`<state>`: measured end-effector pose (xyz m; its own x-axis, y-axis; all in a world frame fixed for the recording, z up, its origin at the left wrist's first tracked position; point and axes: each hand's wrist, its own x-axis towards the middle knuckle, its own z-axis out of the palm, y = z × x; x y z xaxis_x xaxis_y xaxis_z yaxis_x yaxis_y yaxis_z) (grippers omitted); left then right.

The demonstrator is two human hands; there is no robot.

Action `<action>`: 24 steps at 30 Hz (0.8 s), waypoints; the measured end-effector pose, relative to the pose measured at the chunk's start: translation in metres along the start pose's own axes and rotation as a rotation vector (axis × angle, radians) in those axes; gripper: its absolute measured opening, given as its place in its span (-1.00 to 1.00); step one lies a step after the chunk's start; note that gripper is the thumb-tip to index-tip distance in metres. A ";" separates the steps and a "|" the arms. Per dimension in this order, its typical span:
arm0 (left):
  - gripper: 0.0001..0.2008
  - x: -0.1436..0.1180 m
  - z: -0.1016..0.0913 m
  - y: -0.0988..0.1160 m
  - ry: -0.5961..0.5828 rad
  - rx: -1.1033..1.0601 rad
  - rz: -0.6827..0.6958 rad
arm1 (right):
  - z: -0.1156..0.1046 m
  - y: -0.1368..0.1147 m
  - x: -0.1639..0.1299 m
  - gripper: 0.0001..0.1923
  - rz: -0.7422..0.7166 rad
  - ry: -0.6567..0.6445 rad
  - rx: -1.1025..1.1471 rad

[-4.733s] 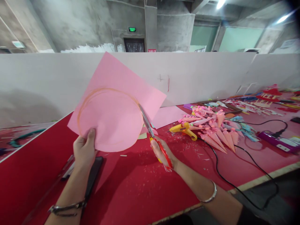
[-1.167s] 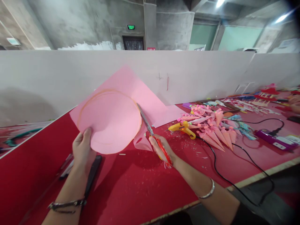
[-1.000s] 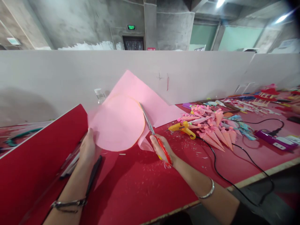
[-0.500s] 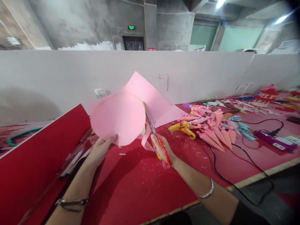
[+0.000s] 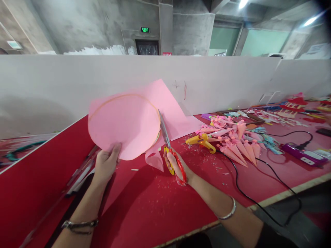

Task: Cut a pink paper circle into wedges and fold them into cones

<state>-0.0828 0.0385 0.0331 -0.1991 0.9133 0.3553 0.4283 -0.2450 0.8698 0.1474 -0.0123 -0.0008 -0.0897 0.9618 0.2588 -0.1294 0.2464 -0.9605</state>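
- Lying at the far left of the red table [image 5: 144, 213], well left of the pink sheet, some slim dark and silvery tools [image 5: 80, 174] rest flat; what they are cannot be told.
- Just left of and below the pink sheet [image 5: 124, 124], the left hand [image 5: 106, 165] holds it up off the table, thumb on its near face and the other fingers hidden behind, pinched on the sheet's lower edge.
- An orange pencil circle runs round the sheet; its lower and left sides are already cut to a curve, while the uncut corner rises at the sheet's upper right, in front of the white partition [image 5: 51, 82].
- A cut-off strip [image 5: 155, 158] hangs from the sheet's lower right edge.
- Right against the sheet's right edge, the scissors [image 5: 169, 148] point up and away, blades on the drawn line; whether the blades are apart or together cannot be told.
- The right hand [image 5: 178, 165] sits just below and right of the sheet, fingers closed through the red and yellow handles.
- Farther right of the sheet, a yellow glue gun [image 5: 201, 142] lies on the table, with a heap of pink paper cones [image 5: 238, 141] beside it.
- A black cord [image 5: 240, 186] trails along the table right of the sheet.
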 end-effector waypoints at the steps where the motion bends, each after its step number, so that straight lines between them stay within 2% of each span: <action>1: -0.58 -0.001 0.000 0.001 -0.003 0.016 0.002 | 0.000 -0.001 0.000 -0.59 0.002 0.010 0.002; 10: -0.61 -0.005 -0.001 0.015 0.047 0.043 0.082 | 0.001 -0.009 -0.001 -0.55 0.066 0.053 -0.010; 17: -0.63 -0.002 0.000 0.007 0.086 -0.038 0.057 | 0.003 -0.009 -0.002 -0.55 0.056 0.095 -0.064; 24: -0.65 0.005 -0.001 0.002 0.299 -0.057 0.000 | 0.002 -0.009 -0.004 -0.58 0.031 0.007 -0.098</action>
<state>-0.0834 0.0423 0.0368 -0.4530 0.7792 0.4332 0.3796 -0.2711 0.8846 0.1467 -0.0185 0.0072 -0.0848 0.9699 0.2284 -0.0297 0.2267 -0.9735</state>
